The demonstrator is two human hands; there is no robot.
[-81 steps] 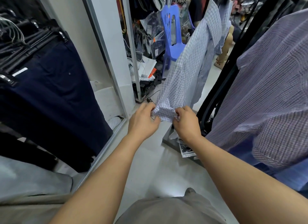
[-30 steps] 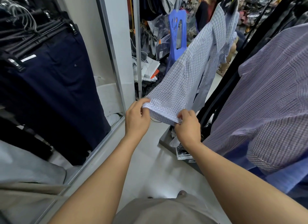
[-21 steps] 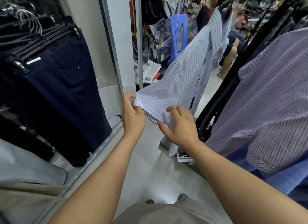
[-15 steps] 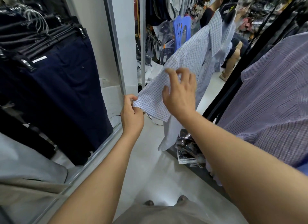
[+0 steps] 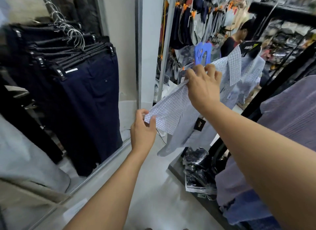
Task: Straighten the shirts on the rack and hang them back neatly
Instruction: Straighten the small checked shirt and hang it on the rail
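A white shirt with a fine blue check (image 5: 237,72) hangs on a black hanger (image 5: 248,48) from the black rack (image 5: 280,70) on the right. Its sleeve (image 5: 171,108) is stretched out towards me. My left hand (image 5: 142,130) pinches the cuff end of that sleeve at centre. My right hand (image 5: 203,86) lies higher up on the sleeve, its fingers curled over the fabric near the shoulder. A dark price tag (image 5: 199,126) dangles under the sleeve. A purple striped shirt (image 5: 287,120) hangs nearest me on the same rack.
Navy trousers (image 5: 89,99) hang on clip hangers at the left, before a metal-framed white pillar (image 5: 150,41). Plastic-wrapped dark packs (image 5: 200,168) lie on the rack's base. A blue plastic chair (image 5: 202,52) and a person in black (image 5: 229,44) are further back. Pale floor runs between.
My right hand left the cuff and slid up the sleeve towards the shoulder. My left hand kept hold of the cuff and pulled the sleeve out straighter. The view tilted upward.
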